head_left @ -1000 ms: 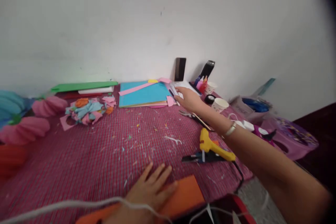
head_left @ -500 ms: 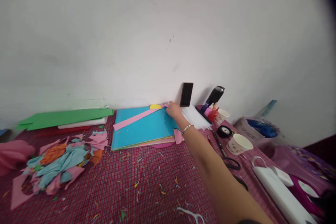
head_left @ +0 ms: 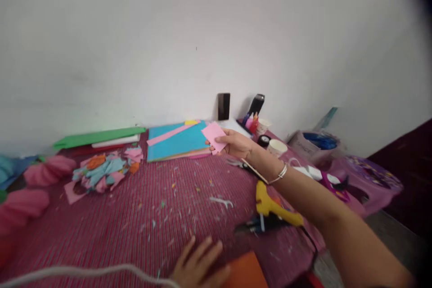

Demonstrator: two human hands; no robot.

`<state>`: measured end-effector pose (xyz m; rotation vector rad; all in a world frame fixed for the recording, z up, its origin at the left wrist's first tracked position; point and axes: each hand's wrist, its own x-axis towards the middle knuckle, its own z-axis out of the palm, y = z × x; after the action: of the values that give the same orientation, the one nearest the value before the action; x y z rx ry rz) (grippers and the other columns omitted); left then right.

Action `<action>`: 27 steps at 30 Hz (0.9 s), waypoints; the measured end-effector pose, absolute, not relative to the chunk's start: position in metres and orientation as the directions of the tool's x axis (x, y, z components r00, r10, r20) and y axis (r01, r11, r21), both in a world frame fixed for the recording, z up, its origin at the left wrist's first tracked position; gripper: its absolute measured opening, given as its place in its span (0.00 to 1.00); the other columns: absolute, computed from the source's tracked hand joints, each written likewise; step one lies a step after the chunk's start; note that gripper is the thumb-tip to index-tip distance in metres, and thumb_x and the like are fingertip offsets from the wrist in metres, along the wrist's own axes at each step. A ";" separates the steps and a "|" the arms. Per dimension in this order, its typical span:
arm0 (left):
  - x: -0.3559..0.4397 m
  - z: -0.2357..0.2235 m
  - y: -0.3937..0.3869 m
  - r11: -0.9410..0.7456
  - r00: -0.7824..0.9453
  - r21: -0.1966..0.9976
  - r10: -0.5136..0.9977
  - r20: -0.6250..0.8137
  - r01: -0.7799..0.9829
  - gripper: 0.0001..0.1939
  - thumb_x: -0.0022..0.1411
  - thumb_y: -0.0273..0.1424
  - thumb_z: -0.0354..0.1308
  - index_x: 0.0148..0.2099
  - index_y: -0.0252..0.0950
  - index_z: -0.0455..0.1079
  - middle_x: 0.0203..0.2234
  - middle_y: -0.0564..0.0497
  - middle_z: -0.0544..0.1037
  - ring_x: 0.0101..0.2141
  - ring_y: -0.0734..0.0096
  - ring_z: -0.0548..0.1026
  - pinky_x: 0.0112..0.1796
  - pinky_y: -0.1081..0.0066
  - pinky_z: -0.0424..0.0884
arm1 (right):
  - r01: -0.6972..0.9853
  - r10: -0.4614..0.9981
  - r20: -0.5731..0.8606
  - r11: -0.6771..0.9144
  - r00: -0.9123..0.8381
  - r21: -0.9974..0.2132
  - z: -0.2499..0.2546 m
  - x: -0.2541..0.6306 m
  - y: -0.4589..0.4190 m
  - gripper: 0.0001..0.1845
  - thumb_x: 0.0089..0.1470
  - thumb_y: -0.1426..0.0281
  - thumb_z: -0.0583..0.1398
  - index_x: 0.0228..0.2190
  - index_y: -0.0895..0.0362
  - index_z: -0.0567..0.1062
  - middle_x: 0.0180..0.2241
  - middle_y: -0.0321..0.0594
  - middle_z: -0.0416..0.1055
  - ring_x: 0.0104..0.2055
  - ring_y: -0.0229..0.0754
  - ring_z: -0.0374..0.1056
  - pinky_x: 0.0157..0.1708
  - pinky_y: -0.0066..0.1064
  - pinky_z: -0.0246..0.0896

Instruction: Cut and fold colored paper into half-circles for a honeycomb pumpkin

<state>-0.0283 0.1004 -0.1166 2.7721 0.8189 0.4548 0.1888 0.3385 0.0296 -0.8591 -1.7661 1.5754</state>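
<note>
We pinch pink paper (head_left: 215,135) in R hand (head_left: 238,145), nr blue sheet (head_left: 184,143) | our L hand (head_left: 198,271) spread wide, by orange sheet (head_left: 248,272) | ylw glue gun (head_left: 274,208) beyond

Pale wall (head_left: 135,31), seemingly grey floor (head_left: 394,231).

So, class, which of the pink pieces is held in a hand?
The small, flat pink piece gripped by the right hand; the long pink strip lies slantwise on the blue sheet, and the pink scraps lie heaped further left.
</note>
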 end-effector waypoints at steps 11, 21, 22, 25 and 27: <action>-0.007 -0.024 0.073 0.335 0.196 0.928 0.933 -0.302 -0.166 0.11 0.62 0.39 0.55 0.36 0.35 0.67 0.28 0.53 0.73 0.30 0.72 0.74 0.34 0.70 0.71 | 0.478 0.499 0.118 0.862 -0.859 -0.166 0.006 0.194 0.122 0.16 0.60 0.78 0.53 0.48 0.61 0.72 0.42 0.46 0.74 0.41 0.45 0.70 0.40 0.36 0.65; 0.010 -0.059 0.030 0.372 0.002 0.921 0.927 -0.375 0.119 0.10 0.53 0.33 0.60 0.32 0.38 0.60 0.18 0.61 0.67 0.18 0.81 0.61 0.21 0.79 0.55 | 0.428 0.522 0.162 0.811 -0.838 -0.398 -0.059 0.229 0.084 0.34 0.57 0.65 0.61 0.62 0.59 0.58 0.59 0.49 0.65 0.60 0.50 0.59 0.59 0.48 0.54; 0.009 -0.060 0.030 0.370 -0.015 0.915 0.928 -0.373 0.160 0.10 0.53 0.34 0.59 0.32 0.38 0.60 0.18 0.61 0.67 0.18 0.81 0.61 0.21 0.79 0.55 | 0.449 0.559 0.165 0.781 -0.813 -0.433 -0.064 0.235 0.083 0.37 0.56 0.64 0.62 0.62 0.59 0.57 0.60 0.50 0.63 0.61 0.51 0.58 0.60 0.49 0.53; 0.008 -0.063 0.034 0.391 -0.042 0.889 0.918 -0.393 0.238 0.09 0.52 0.34 0.57 0.32 0.38 0.60 0.17 0.62 0.65 0.17 0.80 0.61 0.20 0.77 0.55 | 0.511 0.651 0.166 0.706 -0.741 -0.490 -0.076 0.247 0.083 0.39 0.55 0.66 0.63 0.63 0.58 0.55 0.61 0.50 0.61 0.62 0.51 0.56 0.61 0.51 0.52; 0.009 -0.064 0.035 0.400 -0.037 0.868 0.912 -0.408 0.295 0.08 0.52 0.34 0.56 0.33 0.38 0.61 0.17 0.62 0.64 0.17 0.79 0.62 0.20 0.76 0.55 | 0.523 0.671 0.164 0.687 -0.723 -0.504 -0.080 0.249 0.083 0.39 0.55 0.67 0.63 0.63 0.57 0.55 0.61 0.49 0.61 0.62 0.51 0.56 0.62 0.52 0.51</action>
<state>0.0089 0.0355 -0.0637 1.1036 1.5733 0.7127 0.2493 0.0825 -0.0803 -0.9393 -2.5642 0.6160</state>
